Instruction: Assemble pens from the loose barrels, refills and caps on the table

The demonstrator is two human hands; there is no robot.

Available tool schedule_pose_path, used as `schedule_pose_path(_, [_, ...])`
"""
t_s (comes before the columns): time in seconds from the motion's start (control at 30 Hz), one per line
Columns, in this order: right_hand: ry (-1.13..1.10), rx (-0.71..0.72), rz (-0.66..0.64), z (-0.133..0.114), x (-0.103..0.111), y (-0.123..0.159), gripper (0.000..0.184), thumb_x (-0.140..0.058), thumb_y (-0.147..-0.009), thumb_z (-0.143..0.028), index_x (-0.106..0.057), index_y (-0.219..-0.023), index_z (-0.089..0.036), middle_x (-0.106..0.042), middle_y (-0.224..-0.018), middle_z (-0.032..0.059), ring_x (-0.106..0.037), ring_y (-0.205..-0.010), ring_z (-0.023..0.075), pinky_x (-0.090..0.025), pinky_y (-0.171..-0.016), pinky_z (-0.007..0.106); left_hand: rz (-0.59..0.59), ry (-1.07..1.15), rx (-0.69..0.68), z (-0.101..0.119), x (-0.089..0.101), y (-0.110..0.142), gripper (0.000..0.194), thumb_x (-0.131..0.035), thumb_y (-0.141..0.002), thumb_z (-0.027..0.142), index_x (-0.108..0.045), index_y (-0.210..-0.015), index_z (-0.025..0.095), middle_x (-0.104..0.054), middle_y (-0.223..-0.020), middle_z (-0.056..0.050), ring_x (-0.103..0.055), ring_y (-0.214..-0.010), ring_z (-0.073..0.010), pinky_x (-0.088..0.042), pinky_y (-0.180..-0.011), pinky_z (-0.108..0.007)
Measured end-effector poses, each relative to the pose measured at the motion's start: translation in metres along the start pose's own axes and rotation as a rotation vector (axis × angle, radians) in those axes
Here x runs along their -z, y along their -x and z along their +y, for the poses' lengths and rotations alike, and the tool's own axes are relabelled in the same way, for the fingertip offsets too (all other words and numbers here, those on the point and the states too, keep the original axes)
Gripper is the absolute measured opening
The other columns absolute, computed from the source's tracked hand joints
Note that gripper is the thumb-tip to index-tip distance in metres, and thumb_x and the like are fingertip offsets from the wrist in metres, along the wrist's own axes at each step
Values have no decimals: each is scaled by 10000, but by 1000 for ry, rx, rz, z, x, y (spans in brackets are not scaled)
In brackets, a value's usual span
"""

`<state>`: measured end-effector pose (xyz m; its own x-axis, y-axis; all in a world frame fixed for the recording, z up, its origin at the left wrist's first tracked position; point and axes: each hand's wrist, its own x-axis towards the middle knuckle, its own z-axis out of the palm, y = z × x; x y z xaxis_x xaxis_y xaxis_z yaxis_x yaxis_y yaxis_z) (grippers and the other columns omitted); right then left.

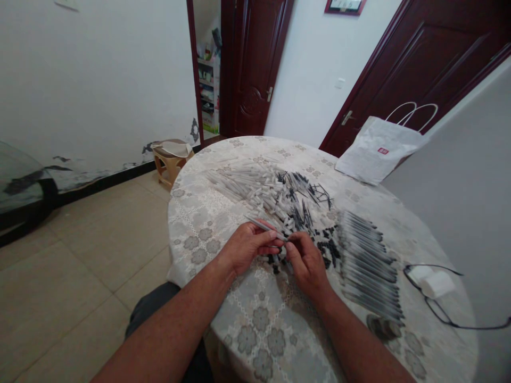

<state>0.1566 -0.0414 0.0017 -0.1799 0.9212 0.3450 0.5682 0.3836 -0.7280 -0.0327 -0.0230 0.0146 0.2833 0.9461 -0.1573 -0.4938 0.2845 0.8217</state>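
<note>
My left hand (255, 242) is closed around a thin pale pen barrel (258, 223), held aslant above the table. At the barrel's near end, the thumb and fingertips of my right hand (305, 260) are pinched together; any small part between them is hidden. Beyond the hands lies a loose heap of whitish pen barrels (247, 181). Dark thin refills (301, 186) are strewn to its right. Small black parts (329, 250) are scattered beside and beneath my hands. A row of pens (367, 266) with dark ends lies right of my right hand.
A floral cloth covers the round table (199, 234). On the right are eyeglasses (449, 323), a white roll or cup (437, 284) and a round, dark glassy object (383, 325). A white paper bag (379, 149) stands at the back right. A stool (170, 162) is beyond the left edge.
</note>
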Motion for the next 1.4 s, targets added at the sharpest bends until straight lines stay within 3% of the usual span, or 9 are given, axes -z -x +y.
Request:
schedule_pose_path(0.5, [-53, -53, -51, -5, -1, 1, 355, -374, -1049, -420, -517, -785, -231, -574, -677, -20, -541, -639, 159, -395, -641, 286, -12, -45, 1, -1, -1, 0, 300, -862, -734, 304, -675, -888, 127, -744, -827, -90, -743, -794, -194, -606, -711, -288])
schedule_pose_path(0.63, [-65, -43, -44, -4, -1, 0, 304, -391, -1041, -409, -553, -859, -227, -594, -693, -18, -551, -640, 161, -407, -635, 281, 4, -122, -24, 1, 0, 1, 276, -836, -755, 320, -688, -895, 134, -747, -824, -91, -738, -800, -203, -599, -711, -301])
schedule_pose_path(0.73, [-15, 9, -21, -4, 0, -1, 211, -479, -1007, -395, -592, -1008, -218, -656, -801, 3, -592, -702, 168, -437, -677, 280, -5, -243, -63, 2, 0, 2, 246, -805, -776, 328, -707, -897, 138, -741, -795, -82, -722, -768, -194, -587, -690, -295])
schedule_pose_path(0.9, [83, 52, -10, -6, 3, -3, 187, -519, -985, -367, -629, -950, -220, -663, -777, 8, -592, -678, 163, -438, -671, 275, -22, -484, -102, 15, 7, 4, 233, -723, -832, 368, -725, -898, 144, -740, -794, -83, -713, -751, -203, -551, -623, -275])
schedule_pose_path(1.1, [99, -35, 156, 2, 10, -5, 211, -547, -971, -401, -633, -986, -209, -690, -802, 28, -619, -681, 173, -448, -664, 280, 174, -977, -308, 45, 44, 8, 184, -665, -865, 354, -722, -911, 185, -708, -758, -36, -638, -670, -164, -462, -629, -260])
schedule_pose_path(1.23, [77, -67, 204, 8, 11, -6, 228, -559, -967, -423, -632, -996, -210, -696, -785, 26, -636, -681, 179, -463, -674, 285, 55, -1201, -256, 49, 60, 12, 143, -696, -816, 295, -743, -927, 216, -710, -793, -29, -603, -668, -167, -421, -648, -266])
schedule_pose_path(1.4, [86, -58, 215, 10, 10, -6, 230, -581, -954, -426, -641, -990, -207, -695, -790, 27, -631, -676, 173, -472, -680, 284, -50, -1310, -297, 30, 55, 11, 214, -726, -738, 213, -749, -948, 250, -729, -880, -37, -632, -774, -203, -422, -720, -270])
